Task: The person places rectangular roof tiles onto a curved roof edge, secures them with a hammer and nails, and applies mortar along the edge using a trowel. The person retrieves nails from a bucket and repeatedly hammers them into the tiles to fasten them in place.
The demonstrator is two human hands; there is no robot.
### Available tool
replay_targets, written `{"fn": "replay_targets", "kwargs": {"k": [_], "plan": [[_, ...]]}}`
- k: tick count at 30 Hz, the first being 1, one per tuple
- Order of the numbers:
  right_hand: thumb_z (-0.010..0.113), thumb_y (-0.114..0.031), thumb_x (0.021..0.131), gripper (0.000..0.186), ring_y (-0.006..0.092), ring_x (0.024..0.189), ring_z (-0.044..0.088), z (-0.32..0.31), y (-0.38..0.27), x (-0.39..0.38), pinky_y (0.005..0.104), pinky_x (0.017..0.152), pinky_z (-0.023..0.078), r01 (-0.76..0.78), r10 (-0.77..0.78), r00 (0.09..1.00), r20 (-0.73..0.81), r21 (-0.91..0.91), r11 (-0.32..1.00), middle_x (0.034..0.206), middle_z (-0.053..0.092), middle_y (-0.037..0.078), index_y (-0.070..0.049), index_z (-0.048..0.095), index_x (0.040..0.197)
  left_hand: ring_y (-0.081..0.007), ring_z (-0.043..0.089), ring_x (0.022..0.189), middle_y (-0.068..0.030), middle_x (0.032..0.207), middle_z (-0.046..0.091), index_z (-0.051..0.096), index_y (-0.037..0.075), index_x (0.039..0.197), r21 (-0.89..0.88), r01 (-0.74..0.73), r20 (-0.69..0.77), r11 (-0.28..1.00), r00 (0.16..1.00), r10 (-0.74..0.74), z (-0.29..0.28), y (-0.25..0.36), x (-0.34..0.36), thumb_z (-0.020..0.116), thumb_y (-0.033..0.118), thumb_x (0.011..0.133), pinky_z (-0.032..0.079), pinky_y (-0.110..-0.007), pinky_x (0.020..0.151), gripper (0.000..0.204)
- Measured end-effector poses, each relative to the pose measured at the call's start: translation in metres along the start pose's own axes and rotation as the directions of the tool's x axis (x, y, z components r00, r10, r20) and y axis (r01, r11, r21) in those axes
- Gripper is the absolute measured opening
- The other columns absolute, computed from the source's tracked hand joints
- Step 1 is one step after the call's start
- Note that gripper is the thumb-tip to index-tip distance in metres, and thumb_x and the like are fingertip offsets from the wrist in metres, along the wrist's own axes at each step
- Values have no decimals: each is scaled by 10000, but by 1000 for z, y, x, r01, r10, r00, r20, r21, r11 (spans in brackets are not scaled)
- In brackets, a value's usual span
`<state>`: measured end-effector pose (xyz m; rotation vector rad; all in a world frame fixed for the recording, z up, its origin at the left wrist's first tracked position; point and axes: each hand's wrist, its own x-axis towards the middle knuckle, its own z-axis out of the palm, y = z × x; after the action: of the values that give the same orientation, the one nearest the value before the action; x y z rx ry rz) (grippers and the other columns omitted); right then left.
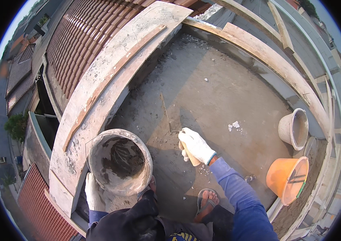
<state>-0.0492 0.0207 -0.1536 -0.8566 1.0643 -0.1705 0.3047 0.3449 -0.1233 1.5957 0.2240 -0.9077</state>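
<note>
My right hand (196, 146), in a white glove, is closed around the pale wooden handle of a trowel (165, 110). Its thin blade shows nearly edge-on, pointing away from me over the grey cement floor (226, 104). On my left, my left hand (94, 195), gloved too, presses against the outer side of a grey, mortar-crusted bucket (145, 176); part of its fingers is hidden there. The bucket's mouth faces up towards me, and dark wet mortar (126, 158) coats its inside. A thin wire handle hangs at its left rim.
A broad wooden board (110, 60) with a narrow strip on it borders the floor at left. Planks (275, 72) edge the far and right sides. A whitish bucket (285, 128) and an orange bucket (277, 178) lie tilted at right. White chips (234, 125) dot the floor; tiled roofs (86, 36) lie beyond.
</note>
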Motion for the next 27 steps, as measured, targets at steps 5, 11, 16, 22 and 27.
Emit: {"fn": "replay_targets", "kwargs": {"k": [5,11,16,22,27], "plan": [[644,-411,1089,440,202,726,725,-33,-67,-61,390,694,596,159,-156,986,53,-541,826,923,719,148,-28,602,1302,-250,638,1376,-127,1531,653,525,12,1614,-93,-184,336,979,919,205,95,9,-23,709,149,1075,492,-403,1177,586],[653,-459,1063,437,481,933,752,-30,-112,-157,514,817,595,15,-16,1000,9,-917,400,1013,761,240,-51,624,1218,-178,624,1342,-90,1462,688,618,-36,1536,205,-387,517,899,823,236,192,62,-37,733,-29,897,452,-330,1173,650],[626,-372,1085,318,457,861,761,-47,-26,-155,564,755,600,237,-363,923,123,-928,286,899,762,217,-70,625,1184,-150,647,1256,-63,1365,718,643,-28,1516,313,-524,699,792,692,181,277,66,-39,717,-23,838,470,-303,1131,682],[690,-349,1064,320,387,758,764,-25,-17,-79,505,619,597,144,-614,784,90,-989,38,878,733,191,-60,634,1190,-113,650,1117,-10,1230,732,696,22,1451,378,-728,810,572,559,176,322,52,-43,747,31,826,510,-283,1049,628],[648,-167,1013,185,411,855,796,-6,4,-57,514,681,633,191,-535,828,165,-981,-7,929,751,239,-9,687,1100,-156,662,1154,-52,1260,732,710,5,1450,435,-622,783,651,618,68,332,63,-42,783,23,830,494,-296,1094,624]]}}
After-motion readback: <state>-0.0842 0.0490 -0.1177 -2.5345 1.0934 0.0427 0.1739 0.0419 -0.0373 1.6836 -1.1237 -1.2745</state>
